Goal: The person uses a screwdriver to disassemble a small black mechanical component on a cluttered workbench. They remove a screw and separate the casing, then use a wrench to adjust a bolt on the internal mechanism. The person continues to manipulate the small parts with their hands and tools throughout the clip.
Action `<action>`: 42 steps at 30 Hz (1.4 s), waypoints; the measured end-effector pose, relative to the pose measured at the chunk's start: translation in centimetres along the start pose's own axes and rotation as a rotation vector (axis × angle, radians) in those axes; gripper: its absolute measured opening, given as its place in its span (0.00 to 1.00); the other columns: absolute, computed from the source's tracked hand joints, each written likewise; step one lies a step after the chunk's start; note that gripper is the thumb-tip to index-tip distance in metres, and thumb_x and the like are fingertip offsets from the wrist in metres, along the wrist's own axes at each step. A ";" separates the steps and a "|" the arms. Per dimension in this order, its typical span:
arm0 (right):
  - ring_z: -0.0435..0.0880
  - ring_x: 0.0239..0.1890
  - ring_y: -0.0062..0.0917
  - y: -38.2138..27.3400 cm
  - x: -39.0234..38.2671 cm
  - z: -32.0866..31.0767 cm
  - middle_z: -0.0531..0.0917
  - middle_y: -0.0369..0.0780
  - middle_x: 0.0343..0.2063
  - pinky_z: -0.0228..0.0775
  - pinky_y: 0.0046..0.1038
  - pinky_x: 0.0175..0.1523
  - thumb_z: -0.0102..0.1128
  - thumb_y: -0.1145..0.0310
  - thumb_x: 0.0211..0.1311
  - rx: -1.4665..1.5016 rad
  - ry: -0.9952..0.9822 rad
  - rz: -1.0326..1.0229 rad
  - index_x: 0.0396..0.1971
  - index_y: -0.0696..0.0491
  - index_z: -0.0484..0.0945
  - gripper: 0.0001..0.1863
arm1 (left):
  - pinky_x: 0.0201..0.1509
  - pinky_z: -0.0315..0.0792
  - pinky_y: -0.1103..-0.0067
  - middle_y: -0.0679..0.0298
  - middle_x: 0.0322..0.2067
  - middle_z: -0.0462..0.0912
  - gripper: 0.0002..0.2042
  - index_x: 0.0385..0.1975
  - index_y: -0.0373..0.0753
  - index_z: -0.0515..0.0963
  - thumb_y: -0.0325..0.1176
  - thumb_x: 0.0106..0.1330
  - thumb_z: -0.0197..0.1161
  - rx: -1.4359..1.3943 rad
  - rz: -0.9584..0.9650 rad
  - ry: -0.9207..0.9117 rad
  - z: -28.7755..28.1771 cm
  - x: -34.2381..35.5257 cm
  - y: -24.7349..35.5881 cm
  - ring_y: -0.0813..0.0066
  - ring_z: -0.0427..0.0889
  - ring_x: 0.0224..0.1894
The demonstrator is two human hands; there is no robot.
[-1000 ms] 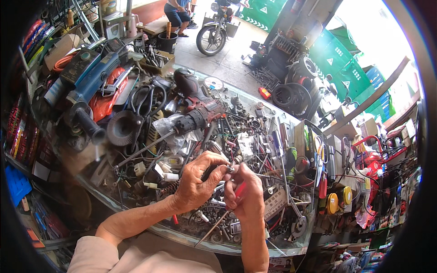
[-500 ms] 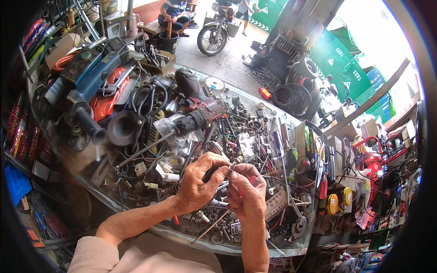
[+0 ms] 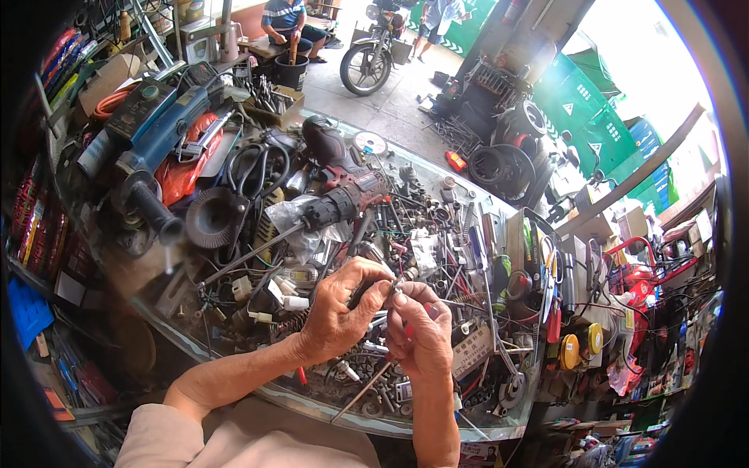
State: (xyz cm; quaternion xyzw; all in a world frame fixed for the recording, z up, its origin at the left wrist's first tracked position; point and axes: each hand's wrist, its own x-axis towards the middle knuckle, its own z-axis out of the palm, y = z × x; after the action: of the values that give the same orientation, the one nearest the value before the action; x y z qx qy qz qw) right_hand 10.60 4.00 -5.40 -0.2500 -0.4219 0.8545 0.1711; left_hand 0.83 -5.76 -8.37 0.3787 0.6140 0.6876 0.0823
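Over the cluttered glass-topped bench, my two hands meet at the fingertips. My left hand [image 3: 339,308] is closed around a small dark part, mostly hidden by the fingers. A tiny metal piece [image 3: 396,287] shows between the thumbs. My right hand [image 3: 424,331] pinches at that piece. Its curled fingers also hold what looks like a red-handled screwdriver [image 3: 362,391], its thin shaft slanting down toward the bench's near edge. Beyond my left hand lies a dark red cordless drill [image 3: 351,193] with a long bit.
Loose screws, springs and connectors cover the glass bench [image 3: 175,334]. A blue angle grinder [image 3: 168,129] and large scissors [image 3: 242,175] lie left. Pliers [image 3: 555,269] stand in a rack at right. Beyond are a motorcycle [image 3: 367,66], a seated person [image 3: 289,27] and another standing person [image 3: 442,17].
My right hand has shifted slightly left and turned a little, while my left hand stays nearly still. The standing person in the background has come further into view.
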 end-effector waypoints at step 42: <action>0.65 0.08 0.13 0.1 0.7 -2.5 0.79 0.41 0.26 0.53 0.14 0.10 0.50 0.65 0.69 0.403 -0.208 0.061 0.41 0.60 0.74 0.12 | 0.44 0.72 0.76 0.64 0.35 0.81 0.10 0.36 0.40 0.77 0.40 0.69 0.56 -1.290 -0.723 0.018 -2.7 1.7 -2.0 0.74 0.79 0.40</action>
State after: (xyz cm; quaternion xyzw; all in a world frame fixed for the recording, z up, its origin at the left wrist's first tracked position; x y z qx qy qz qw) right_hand 11.40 5.90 -6.95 -0.1339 -0.2503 0.9475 0.1474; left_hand -2.79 -6.39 -9.38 0.0235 0.1749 0.8449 0.5050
